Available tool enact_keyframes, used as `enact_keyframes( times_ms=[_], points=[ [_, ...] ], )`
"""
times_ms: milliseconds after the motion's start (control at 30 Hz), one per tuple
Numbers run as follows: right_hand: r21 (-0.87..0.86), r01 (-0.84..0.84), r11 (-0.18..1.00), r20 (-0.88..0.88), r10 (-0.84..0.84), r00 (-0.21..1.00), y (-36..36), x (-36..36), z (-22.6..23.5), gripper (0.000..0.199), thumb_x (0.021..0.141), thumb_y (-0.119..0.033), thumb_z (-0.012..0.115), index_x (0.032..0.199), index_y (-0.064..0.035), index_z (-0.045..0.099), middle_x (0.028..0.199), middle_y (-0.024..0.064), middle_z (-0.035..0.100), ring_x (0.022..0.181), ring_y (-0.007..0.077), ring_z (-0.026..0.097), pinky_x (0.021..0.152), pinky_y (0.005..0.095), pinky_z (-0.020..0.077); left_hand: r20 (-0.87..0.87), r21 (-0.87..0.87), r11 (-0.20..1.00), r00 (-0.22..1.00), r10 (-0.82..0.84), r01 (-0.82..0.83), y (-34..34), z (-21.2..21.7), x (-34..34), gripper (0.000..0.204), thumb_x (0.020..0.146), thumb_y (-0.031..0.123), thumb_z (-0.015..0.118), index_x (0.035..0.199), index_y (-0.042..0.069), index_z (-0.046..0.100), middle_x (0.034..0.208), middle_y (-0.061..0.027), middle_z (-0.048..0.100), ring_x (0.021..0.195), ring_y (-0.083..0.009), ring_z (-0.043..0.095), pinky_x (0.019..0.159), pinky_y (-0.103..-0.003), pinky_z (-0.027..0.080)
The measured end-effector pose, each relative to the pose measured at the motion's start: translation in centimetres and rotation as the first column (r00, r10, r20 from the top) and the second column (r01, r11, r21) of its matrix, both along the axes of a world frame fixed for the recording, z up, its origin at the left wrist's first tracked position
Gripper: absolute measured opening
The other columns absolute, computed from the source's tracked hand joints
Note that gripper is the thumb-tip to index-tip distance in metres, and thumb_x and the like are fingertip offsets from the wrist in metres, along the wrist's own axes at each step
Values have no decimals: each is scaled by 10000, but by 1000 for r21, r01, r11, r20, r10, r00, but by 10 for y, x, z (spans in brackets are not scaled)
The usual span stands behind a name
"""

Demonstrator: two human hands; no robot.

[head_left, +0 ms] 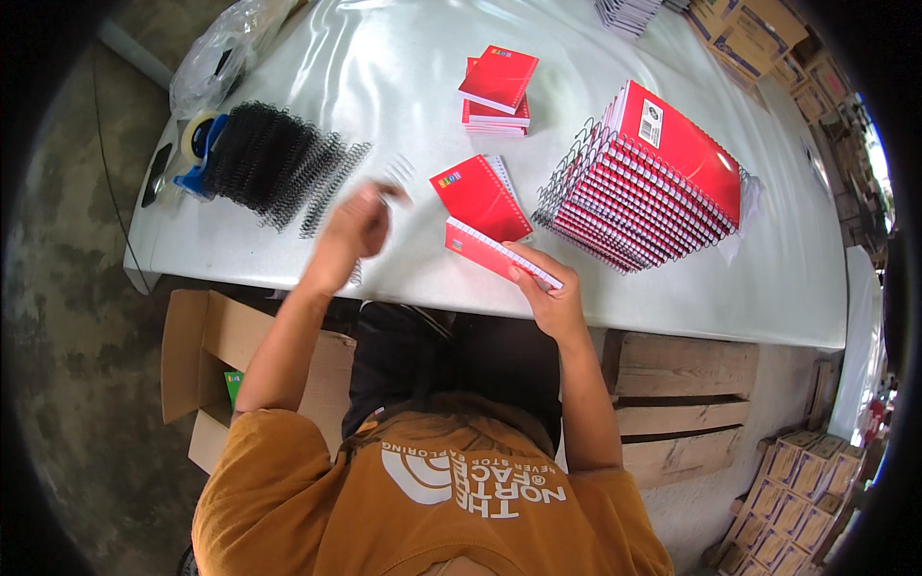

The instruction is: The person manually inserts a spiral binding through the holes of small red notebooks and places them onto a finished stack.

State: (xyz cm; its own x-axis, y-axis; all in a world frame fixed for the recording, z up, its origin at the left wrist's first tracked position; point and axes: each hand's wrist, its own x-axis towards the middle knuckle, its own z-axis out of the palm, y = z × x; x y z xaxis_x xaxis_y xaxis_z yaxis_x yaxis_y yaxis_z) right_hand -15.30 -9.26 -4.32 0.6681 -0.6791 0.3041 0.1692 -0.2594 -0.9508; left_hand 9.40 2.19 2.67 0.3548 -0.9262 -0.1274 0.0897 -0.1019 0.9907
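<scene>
My right hand (555, 293) grips a small red notebook (480, 253) by its right end, with the white, punched edge of its pages turned up. My left hand (357, 230), smeared by motion, is closed on a thin spiral binding coil (356, 273); blurred wire loops also show beyond its fingers. Just past the held notebook lies another red notebook (471, 195) with a hole-punched edge. To the left is a pile of black spiral coils (254, 158). On the right stands a tall stack of red notebooks (682, 144) with coils along their edges.
Farther back sits a short stack of red notebooks (499, 82). A blue tape dispenser (197, 168) and a clear plastic bag (216, 58) lie at the table's left. Below are an open cardboard box (182, 355) and a wooden pallet (682, 370). Cartons (797, 490) fill the lower right.
</scene>
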Motion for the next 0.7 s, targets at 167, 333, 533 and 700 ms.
enact_keyframes(
  times_ms=[167,333,533,700],
  points=[
    [37,12,999,-48,-10,999,-2,-2,-4,282,857,6,574,1136,-10,610,979,94,671,858,91,593,764,224,462,470,227,955,838,-278,189,-7,-16,-17,434,960,397,440,789,23,579,594,-12,413,577,-100,368,536,-257,331],
    [23,19,1000,-18,-19,1000,-2,-1,-5,282,859,10,566,1135,-17,613,994,102,672,874,93,598,777,228,462,428,264,947,858,-284,182,-8,-12,-10,481,975,401,408,735,12,557,549,37,353,524,-56,296,484,-226,258],
    [-40,-29,999,-31,27,999,-3,-2,-6,288,857,28,557,1135,-19,615,1062,113,663,914,138,629,801,241,464,-1,474,846,961,-276,243,-20,8,-9,467,976,387,407,652,60,493,442,41,346,356,-56,264,356,-217,237],
    [-83,-43,996,-3,43,999,-1,2,-2,291,847,28,576,1130,-24,620,1075,123,658,921,174,644,807,254,474,-647,457,780,762,-38,427,-23,-8,16,418,969,372,426,653,100,427,427,65,300,328,-15,200,305,-166,156]
  ],
)
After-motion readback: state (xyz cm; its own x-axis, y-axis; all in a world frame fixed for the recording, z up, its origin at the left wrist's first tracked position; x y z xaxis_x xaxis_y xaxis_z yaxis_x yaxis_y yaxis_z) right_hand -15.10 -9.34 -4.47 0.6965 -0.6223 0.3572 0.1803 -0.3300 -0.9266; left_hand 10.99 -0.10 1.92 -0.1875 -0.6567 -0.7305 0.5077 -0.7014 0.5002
